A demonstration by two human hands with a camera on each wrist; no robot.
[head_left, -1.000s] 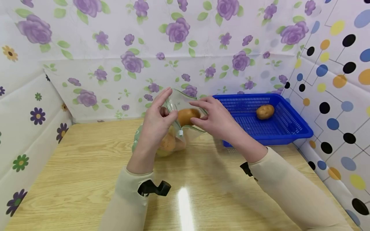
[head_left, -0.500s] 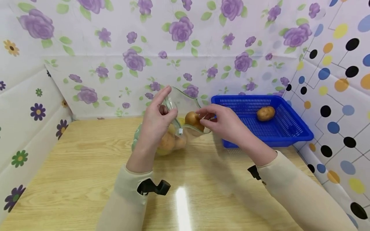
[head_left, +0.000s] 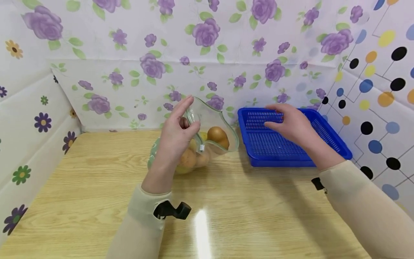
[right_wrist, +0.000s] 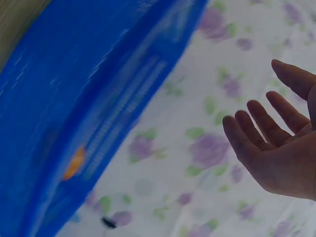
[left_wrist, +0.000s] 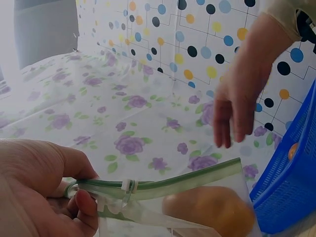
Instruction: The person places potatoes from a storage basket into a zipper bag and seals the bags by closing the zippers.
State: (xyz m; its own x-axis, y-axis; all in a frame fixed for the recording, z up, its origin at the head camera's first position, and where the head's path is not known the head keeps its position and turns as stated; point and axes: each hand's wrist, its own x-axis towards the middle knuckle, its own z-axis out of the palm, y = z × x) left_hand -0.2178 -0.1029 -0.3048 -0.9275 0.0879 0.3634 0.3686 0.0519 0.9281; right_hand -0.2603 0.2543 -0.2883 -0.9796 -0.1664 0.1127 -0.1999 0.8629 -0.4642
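My left hand [head_left: 174, 138] pinches the edge of a clear zip bag [head_left: 207, 115] with a green rim, and its mouth gapes toward the right. Several potatoes [head_left: 188, 160] fill the lower part of the bag, and a browner potato [head_left: 217, 134] sits just inside the opening. A white slider [left_wrist: 130, 185] is on the zip beside my left fingers. My right hand [head_left: 292, 124] is over the blue basket [head_left: 275, 158], fingers spread and holding nothing. One potato [right_wrist: 74, 164] lies in the basket, hidden behind my right hand in the head view.
The basket stands at the right back of the wooden table [head_left: 97, 201], just right of the bag. A floral cloth [head_left: 129, 43] hangs behind, and a dotted cloth [head_left: 381, 118] borders the right side.
My right hand has let go of the browner potato inside the bag mouth and moved right, over the basket. My left hand stays in place, gripping the bag.
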